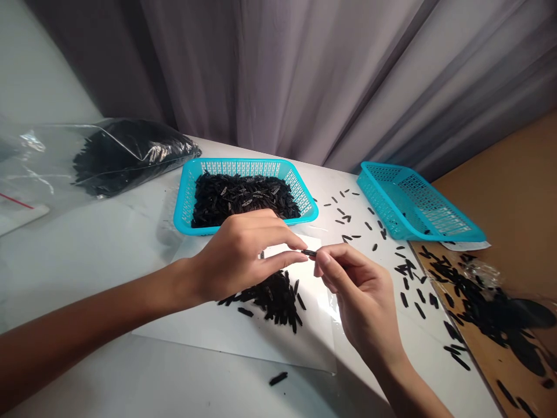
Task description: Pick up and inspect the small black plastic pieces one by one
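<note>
A small, narrow black piece [309,252] is held between my two hands above a white sheet. My right hand [361,290] pinches its right end between thumb and forefinger, the other fingers curled in. The thumb and forefinger of my left hand [248,249] close on its left end. Below my left hand, a loose pile of similar black pieces [276,299] lies on the white sheet [209,331], partly hidden by that hand. Just behind stands a blue plastic basket [180,200] full of such pieces, a few with pale markings.
A clear plastic bag [134,154] of black pieces lies at the left back. At the right, a second blue basket [383,197] holds a few pieces. More are scattered over the white table [108,371] and a brown surface [487,371]. A grey curtain [282,87] hangs behind.
</note>
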`<state>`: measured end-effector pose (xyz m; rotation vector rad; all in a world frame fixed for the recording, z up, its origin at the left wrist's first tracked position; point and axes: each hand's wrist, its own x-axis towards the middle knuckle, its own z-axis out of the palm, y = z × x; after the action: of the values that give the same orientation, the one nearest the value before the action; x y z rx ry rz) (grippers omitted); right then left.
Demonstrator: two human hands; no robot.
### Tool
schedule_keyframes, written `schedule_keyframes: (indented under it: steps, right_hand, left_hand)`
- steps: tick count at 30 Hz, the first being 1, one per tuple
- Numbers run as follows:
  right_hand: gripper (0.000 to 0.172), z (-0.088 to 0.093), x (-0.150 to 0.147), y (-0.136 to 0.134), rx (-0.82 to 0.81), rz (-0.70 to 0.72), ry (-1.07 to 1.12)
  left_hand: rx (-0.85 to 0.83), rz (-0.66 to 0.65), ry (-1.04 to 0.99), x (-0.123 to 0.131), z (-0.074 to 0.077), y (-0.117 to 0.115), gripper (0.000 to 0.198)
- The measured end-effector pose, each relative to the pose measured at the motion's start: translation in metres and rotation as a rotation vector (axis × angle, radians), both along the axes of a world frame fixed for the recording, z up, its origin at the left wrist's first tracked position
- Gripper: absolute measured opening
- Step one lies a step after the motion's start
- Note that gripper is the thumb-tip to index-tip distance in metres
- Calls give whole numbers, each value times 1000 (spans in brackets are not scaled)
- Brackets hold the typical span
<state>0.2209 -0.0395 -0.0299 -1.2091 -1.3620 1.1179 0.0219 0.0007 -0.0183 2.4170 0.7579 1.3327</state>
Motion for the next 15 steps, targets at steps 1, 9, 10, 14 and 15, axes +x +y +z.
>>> schedule_keyframes:
  steps: [1,9,10,14,15]
  right_hand:
    - [19,0,0,0,-1,-1,4]
    - [26,0,-1,1,-15,20,-7]
    - [29,0,-2,2,-22,29,-22]
    - [31,0,-2,9,-28,73,-281]
    - [28,0,0,12,3,64,-409]
  left_hand:
    - [5,-1,2,0,0,0,5]
    - [12,-2,27,-1,0,-2,4]
    - [-8,13,22,0,0,-2,3]
    - [-247,105,-20,3,6,-4,8]
    - [-328,114,-32,3,8,-5,8]
